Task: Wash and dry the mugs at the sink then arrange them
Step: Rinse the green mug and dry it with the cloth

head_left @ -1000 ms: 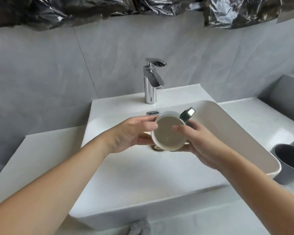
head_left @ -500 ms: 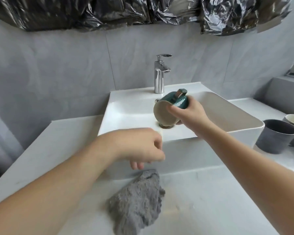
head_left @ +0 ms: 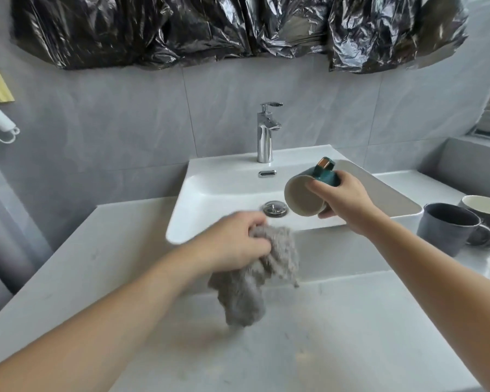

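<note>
Our left hand [head_left: 238, 244] bunching grey cloth [head_left: 255, 278] mid-frame, fingers curled tight. Right hand [head_left: 343, 199] gripping teal mug [head_left: 309, 196] tilted over white sink [head_left: 224, 193]. Dark mug [head_left: 447, 227] sitting far right on pale counter [head_left: 323, 335].

L hand [head_left: 238, 244] fingers clenched; R hand [head_left: 343, 199] fingers curled, arms extended.

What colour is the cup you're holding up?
The mug is dark teal outside and beige inside, shown in the head view.
</note>
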